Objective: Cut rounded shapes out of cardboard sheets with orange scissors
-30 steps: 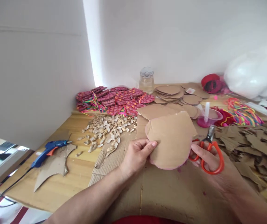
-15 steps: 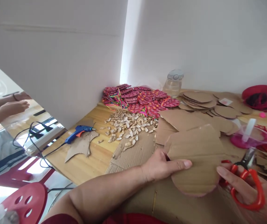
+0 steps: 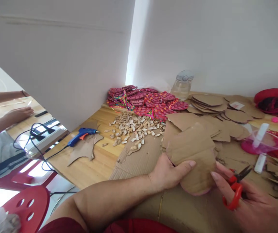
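Observation:
A partly rounded piece of cardboard [image 3: 193,149] is gripped at its left edge by my left hand [image 3: 165,171], with the thumb lying across its face. My right hand [image 3: 258,200] holds red-handled scissors [image 3: 236,194], whose dark blades point up and away to the right. The thumb and a finger of that hand also pinch the cardboard's right edge. Beneath both hands lies a larger cardboard sheet [image 3: 175,210]. Just beyond the held piece rest more cut cardboard sheets [image 3: 181,120].
Peanut shells [image 3: 139,126] lie behind my left forearm, near a blue glue gun [image 3: 82,136]. Patterned pink pieces [image 3: 151,103] are heaped by the wall, beside a clear jar [image 3: 182,85]. Cardboard discs [image 3: 208,99] and a pink tub [image 3: 250,145] stand right. Another person's arms [image 3: 10,118] show at left.
The cardboard has shifted left and tilted a little. My right hand has moved left with it, and the scissors have turned within the hand. At left, the other person's hands have moved.

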### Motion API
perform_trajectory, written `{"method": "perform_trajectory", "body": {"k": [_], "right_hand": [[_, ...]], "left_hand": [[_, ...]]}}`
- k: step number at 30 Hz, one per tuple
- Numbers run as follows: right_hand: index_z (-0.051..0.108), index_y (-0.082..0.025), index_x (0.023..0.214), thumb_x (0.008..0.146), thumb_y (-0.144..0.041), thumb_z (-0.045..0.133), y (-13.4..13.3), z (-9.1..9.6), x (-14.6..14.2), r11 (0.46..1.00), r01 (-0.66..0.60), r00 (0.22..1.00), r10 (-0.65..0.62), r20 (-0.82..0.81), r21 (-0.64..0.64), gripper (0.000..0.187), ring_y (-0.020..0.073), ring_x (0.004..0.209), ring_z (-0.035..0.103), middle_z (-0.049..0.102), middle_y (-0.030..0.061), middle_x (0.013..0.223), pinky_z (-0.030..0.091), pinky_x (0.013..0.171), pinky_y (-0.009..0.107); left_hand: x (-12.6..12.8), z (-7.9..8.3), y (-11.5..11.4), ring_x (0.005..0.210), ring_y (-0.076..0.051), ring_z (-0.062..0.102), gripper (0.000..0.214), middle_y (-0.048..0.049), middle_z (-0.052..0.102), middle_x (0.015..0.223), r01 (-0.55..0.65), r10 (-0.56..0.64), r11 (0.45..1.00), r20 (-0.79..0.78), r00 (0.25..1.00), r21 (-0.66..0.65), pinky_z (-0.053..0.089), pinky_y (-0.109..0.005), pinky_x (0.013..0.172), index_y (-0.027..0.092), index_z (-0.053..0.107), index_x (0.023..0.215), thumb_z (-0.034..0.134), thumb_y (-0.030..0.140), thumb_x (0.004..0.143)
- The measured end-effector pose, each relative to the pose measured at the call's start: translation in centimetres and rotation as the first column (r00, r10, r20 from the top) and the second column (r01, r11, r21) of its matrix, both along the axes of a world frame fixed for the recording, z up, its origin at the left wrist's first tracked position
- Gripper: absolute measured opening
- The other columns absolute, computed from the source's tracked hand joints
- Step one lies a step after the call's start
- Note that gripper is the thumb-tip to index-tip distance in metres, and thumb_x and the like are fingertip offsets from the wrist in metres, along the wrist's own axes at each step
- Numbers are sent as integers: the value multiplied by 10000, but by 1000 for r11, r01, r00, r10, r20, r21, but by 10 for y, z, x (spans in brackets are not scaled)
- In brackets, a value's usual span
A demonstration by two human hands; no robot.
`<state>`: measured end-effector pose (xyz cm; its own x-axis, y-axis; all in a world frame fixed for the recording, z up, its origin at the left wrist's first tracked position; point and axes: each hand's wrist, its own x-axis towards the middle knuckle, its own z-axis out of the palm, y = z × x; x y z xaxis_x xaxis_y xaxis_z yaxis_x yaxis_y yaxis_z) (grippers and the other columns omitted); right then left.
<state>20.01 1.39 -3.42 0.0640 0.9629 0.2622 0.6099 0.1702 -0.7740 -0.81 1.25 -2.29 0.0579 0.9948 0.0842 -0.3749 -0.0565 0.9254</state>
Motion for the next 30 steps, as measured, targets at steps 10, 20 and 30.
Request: {"method": "perform_trajectory", "body": {"k": [10,20,30], "right_hand": [[551,-218,694,851,-561,643,4,28,-14,957,-247,940,198,-278,-154,389,150,519,517,535,-17,574,439,486,252],[438,-228,742,946,-461,566,-2,20,-13,920,-332,943,318,-97,-208,335,114,528,376,414,-65,588,268,483,245],[454,-223,708,897,-393,642,-1,38,-9,948,-258,954,281,108,-186,316,106,477,418,470,-78,525,272,490,237]], "left_hand": [[-16,8,11,1256,-288,587,663,-107,644,1360,-140,152,984,103,983,-108,483,-454,1052,250,515,1431,765,298,818],[-8,6,1,1342,-267,515,680,-104,617,1386,-150,148,987,-45,988,-50,410,-425,1127,251,450,1456,740,297,842],[-5,5,-1,1414,-233,428,763,-86,532,1475,-174,174,985,-178,969,13,367,-379,1154,284,329,1497,736,286,851]]}}
